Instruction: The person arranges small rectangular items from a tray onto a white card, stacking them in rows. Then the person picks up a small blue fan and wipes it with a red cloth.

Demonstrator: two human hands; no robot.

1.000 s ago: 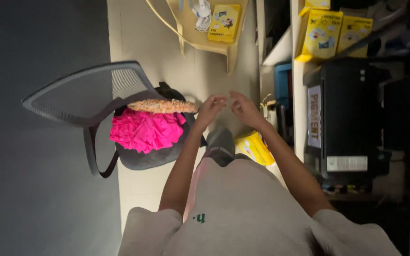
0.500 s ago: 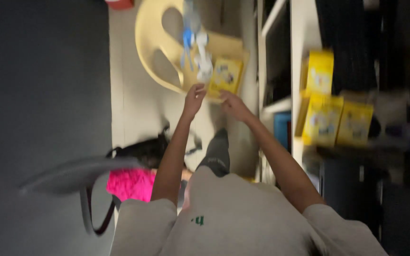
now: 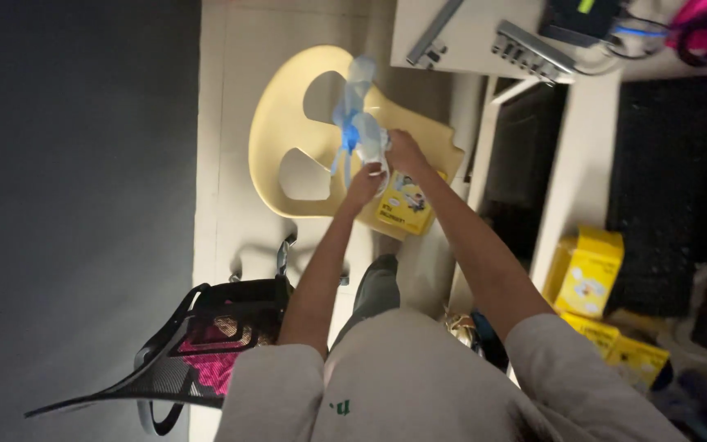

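Two bare arms reach away from the body in a pale shirt toward the middle of the scene. Near left stands a black mesh chair [image 3: 165,360] with something pink on its seat. Further out, the left hand [image 3: 364,178] and the right hand [image 3: 403,151] meet over a cream plastic chair [image 3: 288,147]; both are closed around a crumpled clear and blue plastic bag [image 3: 358,115], the left pinching its lower end, the right gripping beside it, though the fingers are too small to see singly. Just below the hands, on the cream chair's seat, lies a small yellow box [image 3: 407,205]. To the right, more yellow boxes [image 3: 587,282] sit low by a white shelf unit [image 3: 566,164], and at the far edge a bench [image 3: 460,33] carries cables and a power strip. By the look of it, the bag is being handled or opened above the chair; working it further would call for a steady two-handed pinch, since the film is thin and slack.
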